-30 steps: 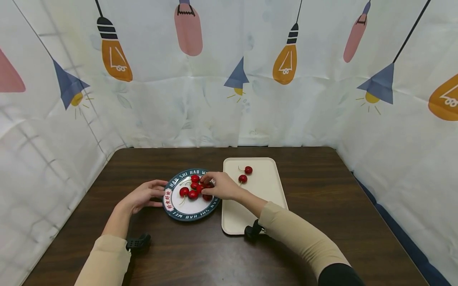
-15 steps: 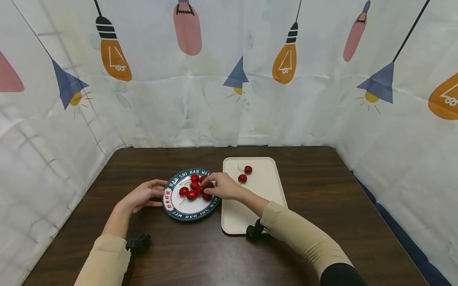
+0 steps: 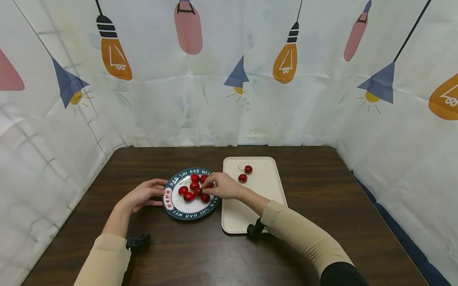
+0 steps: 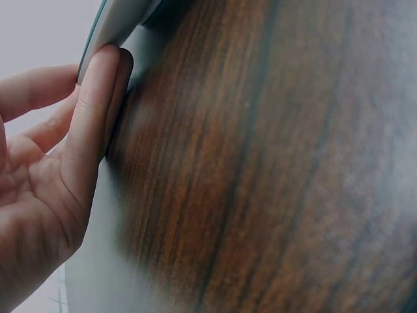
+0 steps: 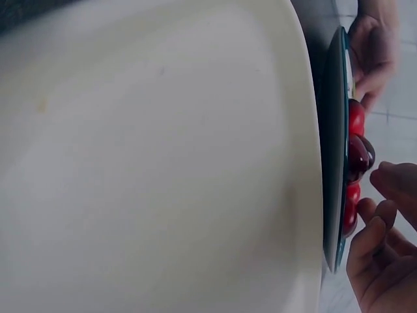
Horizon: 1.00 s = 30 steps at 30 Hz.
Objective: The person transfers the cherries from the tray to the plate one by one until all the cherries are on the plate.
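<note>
A round plate [image 3: 184,216] with a dark teal lettered rim bears several red cherries [image 3: 188,196]. At its left edge my left hand [image 3: 148,193] touches the rim with fairly straight fingers; the left wrist view shows its fingertips [image 4: 109,53] against the plate's outer side. My right hand [image 3: 225,186] reaches over the plate's right side. Its thumb and fingers are bent beside a cherry [image 3: 197,192]. In the right wrist view the fingertips [image 5: 384,175] stand slightly apart, close to the cherries, with no cherry visible between them. The hand partly hides cherries at the right.
A cream rectangular tray [image 3: 236,222] lies right of the plate, under my right forearm. Two cherries [image 3: 242,178] with stems sit in its far part. Both stand on a dark wooden table [image 3: 322,190], with a patterned cloth [image 3: 214,111] hanging around it.
Several cherries on the plate have shifted a little left and toward me near my right fingers. One has turned to show a darker side. My left hand and the plate hold still.
</note>
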Each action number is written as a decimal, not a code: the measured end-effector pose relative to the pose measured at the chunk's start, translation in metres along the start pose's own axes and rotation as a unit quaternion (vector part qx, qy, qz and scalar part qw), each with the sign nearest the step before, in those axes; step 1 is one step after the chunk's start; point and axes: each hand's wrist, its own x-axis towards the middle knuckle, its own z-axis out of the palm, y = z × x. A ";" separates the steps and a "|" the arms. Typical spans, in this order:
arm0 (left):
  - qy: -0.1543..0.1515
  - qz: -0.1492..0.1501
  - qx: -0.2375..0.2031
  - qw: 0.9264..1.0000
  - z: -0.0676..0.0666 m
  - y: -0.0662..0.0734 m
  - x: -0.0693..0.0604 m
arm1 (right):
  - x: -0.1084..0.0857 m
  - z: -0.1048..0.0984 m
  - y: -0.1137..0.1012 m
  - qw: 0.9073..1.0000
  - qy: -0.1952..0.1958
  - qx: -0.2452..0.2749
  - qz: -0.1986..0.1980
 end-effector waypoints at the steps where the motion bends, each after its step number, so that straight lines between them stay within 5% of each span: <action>1: 0.000 0.000 -0.002 1.000 0.000 0.000 0.000 | 0.000 0.000 0.000 1.000 0.002 -0.001 -0.002; 30: -0.002 -0.002 0.001 1.000 0.000 0.001 -0.001 | -0.035 -0.042 0.039 0.996 0.047 0.027 0.067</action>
